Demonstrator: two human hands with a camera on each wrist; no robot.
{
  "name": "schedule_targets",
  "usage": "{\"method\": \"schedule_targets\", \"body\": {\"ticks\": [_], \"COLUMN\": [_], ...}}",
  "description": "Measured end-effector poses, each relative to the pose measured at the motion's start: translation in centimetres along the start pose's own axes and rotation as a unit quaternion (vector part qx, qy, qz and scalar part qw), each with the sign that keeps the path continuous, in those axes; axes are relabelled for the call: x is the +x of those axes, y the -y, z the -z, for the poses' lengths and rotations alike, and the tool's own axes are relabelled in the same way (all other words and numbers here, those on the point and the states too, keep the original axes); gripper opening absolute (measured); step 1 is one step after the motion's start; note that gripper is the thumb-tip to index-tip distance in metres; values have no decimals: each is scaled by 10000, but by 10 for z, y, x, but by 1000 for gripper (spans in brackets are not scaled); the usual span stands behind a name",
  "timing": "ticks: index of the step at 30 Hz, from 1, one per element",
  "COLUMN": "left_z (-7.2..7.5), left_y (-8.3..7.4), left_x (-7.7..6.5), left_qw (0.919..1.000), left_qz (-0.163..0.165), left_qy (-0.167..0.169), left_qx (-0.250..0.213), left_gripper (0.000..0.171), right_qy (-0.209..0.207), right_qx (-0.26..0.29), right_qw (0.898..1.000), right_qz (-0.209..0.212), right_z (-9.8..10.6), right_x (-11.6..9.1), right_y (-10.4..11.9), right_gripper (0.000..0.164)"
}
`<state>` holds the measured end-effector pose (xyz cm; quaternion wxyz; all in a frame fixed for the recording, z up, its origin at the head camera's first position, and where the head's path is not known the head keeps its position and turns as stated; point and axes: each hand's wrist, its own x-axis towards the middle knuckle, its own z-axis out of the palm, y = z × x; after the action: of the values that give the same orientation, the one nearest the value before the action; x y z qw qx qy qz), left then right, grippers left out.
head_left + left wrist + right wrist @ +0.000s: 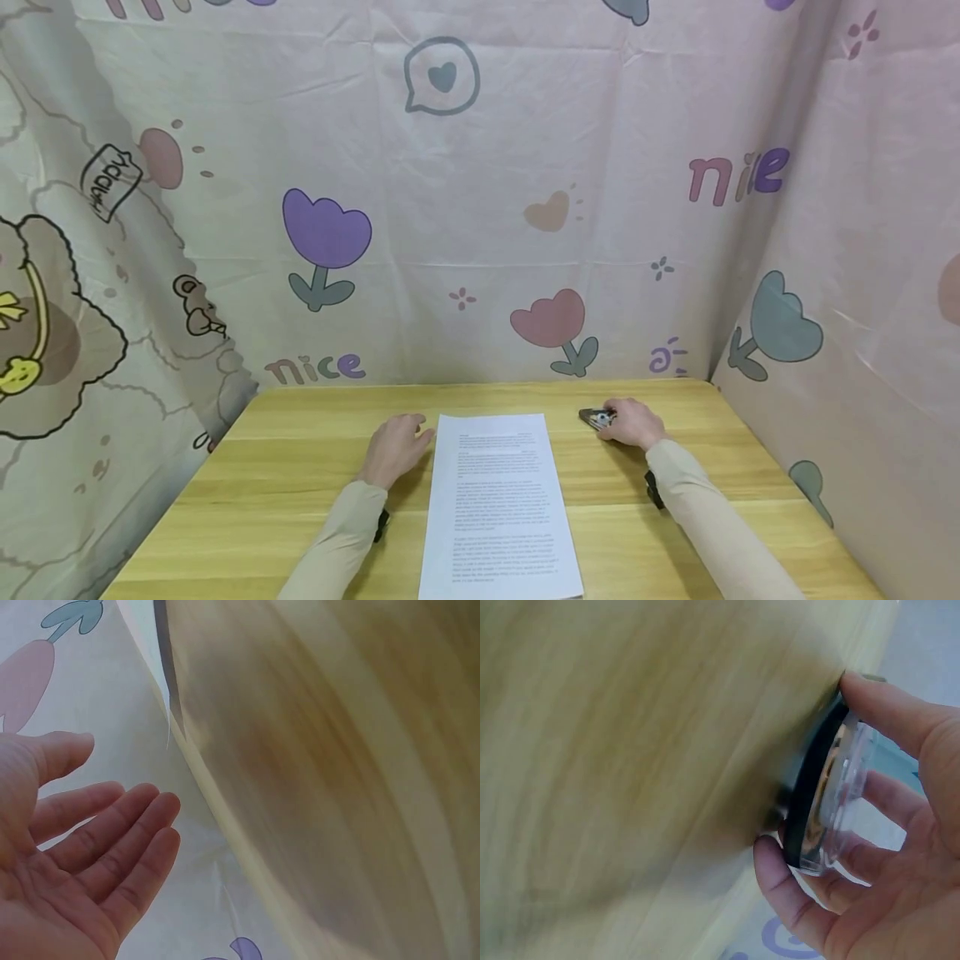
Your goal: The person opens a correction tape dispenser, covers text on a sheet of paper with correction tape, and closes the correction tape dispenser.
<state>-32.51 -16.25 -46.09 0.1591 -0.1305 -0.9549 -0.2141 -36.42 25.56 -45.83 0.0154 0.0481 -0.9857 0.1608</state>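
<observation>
My right hand (633, 423) grips a phone (597, 418) near the back right of the table. The right wrist view shows the phone (816, 795) as a dark slab in a clear case with a patterned back. My thumb is at one edge and my fingers are at the opposite edge. Held low over the wood, the phone is partly hidden by the hand. My left hand (396, 450) holds nothing, its fingers relaxed beside the left edge of a printed white paper (495, 500). In the left wrist view, the palm of that left hand (90, 855) is visible.
The wooden table (300, 467) runs back to a patterned curtain (465, 208), which also closes off both sides. The paper lies lengthwise between my two forearms. Dark bands sit at both wrists.
</observation>
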Motion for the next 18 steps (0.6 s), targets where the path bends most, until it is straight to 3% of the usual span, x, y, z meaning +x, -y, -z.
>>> {"method": "schedule_targets", "body": {"ticks": [18], "left_z": [0], "left_y": [-2], "left_x": [1], "left_qw": [9996], "left_qz": [171], "left_qy": [186], "left_qx": [82], "left_gripper": [29], "right_qy": [454], "right_qx": [-13], "right_qw": [9990], "right_qz": [47], "right_z": [2], "right_x": [0], "right_y": [-2], "right_gripper": [69]}}
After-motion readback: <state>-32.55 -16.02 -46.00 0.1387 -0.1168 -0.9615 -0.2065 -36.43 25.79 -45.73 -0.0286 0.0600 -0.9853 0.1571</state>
